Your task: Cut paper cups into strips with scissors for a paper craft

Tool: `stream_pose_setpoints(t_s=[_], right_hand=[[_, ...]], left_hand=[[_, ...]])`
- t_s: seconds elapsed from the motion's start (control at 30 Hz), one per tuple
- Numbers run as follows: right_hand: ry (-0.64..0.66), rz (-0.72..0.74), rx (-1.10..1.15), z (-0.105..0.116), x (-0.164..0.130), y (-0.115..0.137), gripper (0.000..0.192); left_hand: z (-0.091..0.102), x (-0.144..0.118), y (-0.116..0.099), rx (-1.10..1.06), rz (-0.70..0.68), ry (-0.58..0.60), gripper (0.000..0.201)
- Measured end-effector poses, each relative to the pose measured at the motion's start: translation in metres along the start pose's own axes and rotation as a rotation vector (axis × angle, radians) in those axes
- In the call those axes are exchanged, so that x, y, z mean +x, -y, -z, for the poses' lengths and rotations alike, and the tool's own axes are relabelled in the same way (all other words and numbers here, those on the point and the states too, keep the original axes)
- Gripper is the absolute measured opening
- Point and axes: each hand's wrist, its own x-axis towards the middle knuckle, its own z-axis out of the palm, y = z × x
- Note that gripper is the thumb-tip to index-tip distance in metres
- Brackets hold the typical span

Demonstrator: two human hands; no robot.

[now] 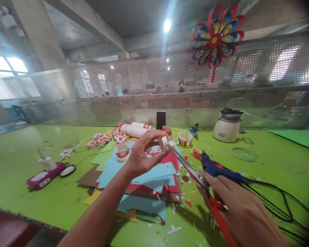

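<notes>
Red-handled scissors (195,175) clamped in my right hand (237,209), blades at small paper piece (161,142) pinched in my left hand (141,154) fingertips, coloured paper sheets (144,181) below both.

My green bench (28,192): stacked coloured paper sheets (144,178) at centre, white pot (226,128) toward far right edge, charger (47,163) at left.

Both hands, left (140,154) and right (243,212), and forearms are bare, without sleeves or jewellery.
</notes>
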Motion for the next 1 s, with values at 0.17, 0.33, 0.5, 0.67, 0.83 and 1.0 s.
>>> stream_pose_setpoints(t_s=[0.17,0.33,0.5,0.67,0.83,1.0], right_hand=[[-0.017,-0.061,0.072,0.002,0.002,0.003,0.039],[0.083,-0.063,0.154,-0.001,-0.002,0.008,0.037],[0.082,-0.079,0.148,-0.008,-0.009,0.006,0.041],[0.033,-0.079,0.139,-0.008,-0.009,0.003,0.041],[0.019,-0.041,0.149,-0.008,-0.008,0.003,0.040],[-0.003,-0.076,0.229,-0.013,-0.009,0.005,0.042]], left_hand=[[-0.004,-0.001,0.002,0.032,0.003,-0.085,0.044],[-0.010,-0.002,0.007,0.050,-0.022,-0.161,0.049],[-0.015,-0.003,0.006,0.129,-0.084,-0.235,0.047],[-0.018,-0.003,0.002,0.170,-0.092,-0.249,0.044],[-0.020,-0.003,0.004,0.160,-0.097,-0.262,0.044],[-0.020,-0.005,0.006,0.183,-0.124,-0.267,0.045]])
